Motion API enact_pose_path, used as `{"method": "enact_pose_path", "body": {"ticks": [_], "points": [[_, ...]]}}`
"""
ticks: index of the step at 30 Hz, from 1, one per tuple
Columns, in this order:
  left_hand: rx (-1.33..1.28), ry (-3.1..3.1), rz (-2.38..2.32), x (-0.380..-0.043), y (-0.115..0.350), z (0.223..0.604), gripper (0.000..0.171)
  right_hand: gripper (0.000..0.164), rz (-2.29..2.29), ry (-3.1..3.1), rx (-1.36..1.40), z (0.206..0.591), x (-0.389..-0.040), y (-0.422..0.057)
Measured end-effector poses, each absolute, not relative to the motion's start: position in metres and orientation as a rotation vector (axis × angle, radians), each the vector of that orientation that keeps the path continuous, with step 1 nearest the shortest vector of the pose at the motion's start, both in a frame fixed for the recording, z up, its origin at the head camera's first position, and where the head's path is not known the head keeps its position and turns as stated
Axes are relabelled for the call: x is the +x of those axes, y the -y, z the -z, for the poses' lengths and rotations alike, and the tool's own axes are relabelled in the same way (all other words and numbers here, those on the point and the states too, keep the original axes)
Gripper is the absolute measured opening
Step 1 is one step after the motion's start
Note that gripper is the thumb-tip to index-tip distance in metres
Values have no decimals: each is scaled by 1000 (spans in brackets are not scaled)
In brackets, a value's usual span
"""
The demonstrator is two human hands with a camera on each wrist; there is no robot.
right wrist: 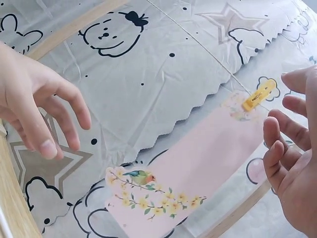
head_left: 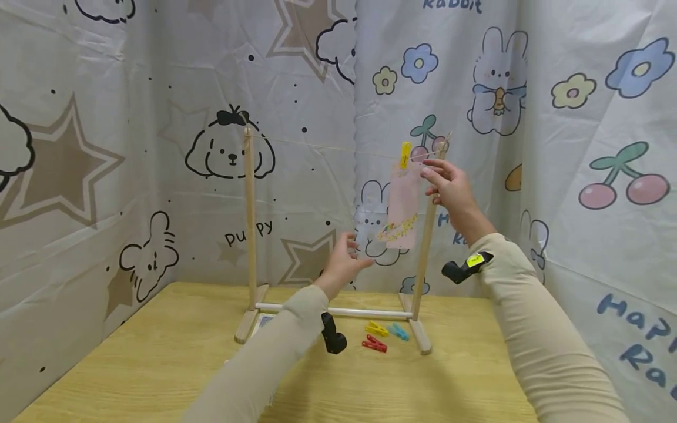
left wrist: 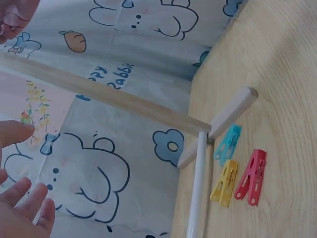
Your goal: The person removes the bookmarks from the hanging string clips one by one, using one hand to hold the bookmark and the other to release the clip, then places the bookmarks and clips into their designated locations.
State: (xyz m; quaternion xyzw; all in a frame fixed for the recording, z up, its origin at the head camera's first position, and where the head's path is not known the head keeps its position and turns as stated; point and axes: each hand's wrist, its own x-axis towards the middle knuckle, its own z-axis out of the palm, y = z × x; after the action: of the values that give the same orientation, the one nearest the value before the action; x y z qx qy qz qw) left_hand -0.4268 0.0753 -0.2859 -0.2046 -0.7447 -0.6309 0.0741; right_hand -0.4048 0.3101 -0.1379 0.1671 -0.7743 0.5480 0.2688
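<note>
A wooden rack [head_left: 338, 235] is set on the tabletop [head_left: 158, 364], close to the curtain backdrop [head_left: 132, 147] behind it. Between its two upright posts a wide gap is left open on the left. The right part is blocked by a pink card [head_left: 402, 205] hung from the string [head_left: 317, 146] by a yellow peg [head_left: 405, 154]. Low passage is barred by the white crossbar [head_left: 338, 311]. Three loose pegs [head_left: 382, 337] are scattered just in front of the crossbar, near the right foot. Bare tabletop is left free in front of the rack.
</note>
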Motion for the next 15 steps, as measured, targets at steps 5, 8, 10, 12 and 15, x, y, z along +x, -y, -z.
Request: {"method": "enact_pose_path", "body": {"ticks": [5, 8, 10, 12, 15], "points": [[-587, 2216, 1929, -432, -86, 280, 74, 48, -1415, 2079, 463, 128, -405, -308], [-535, 2163, 2022, -435, -91, 278, 71, 48, -1279, 2142, 463, 123, -407, -306], [-493, 2128, 2077, -437, -95, 279, 70, 47, -1201, 2176, 458, 121, -409, -306], [-458, 2096, 2111, -439, -100, 280, 69, 46, -1154, 2189, 447, 119, -410, -304], [-439, 2087, 2123, -443, -109, 283, 69, 47, -1145, 2166, 432, 116, -410, -303]]}}
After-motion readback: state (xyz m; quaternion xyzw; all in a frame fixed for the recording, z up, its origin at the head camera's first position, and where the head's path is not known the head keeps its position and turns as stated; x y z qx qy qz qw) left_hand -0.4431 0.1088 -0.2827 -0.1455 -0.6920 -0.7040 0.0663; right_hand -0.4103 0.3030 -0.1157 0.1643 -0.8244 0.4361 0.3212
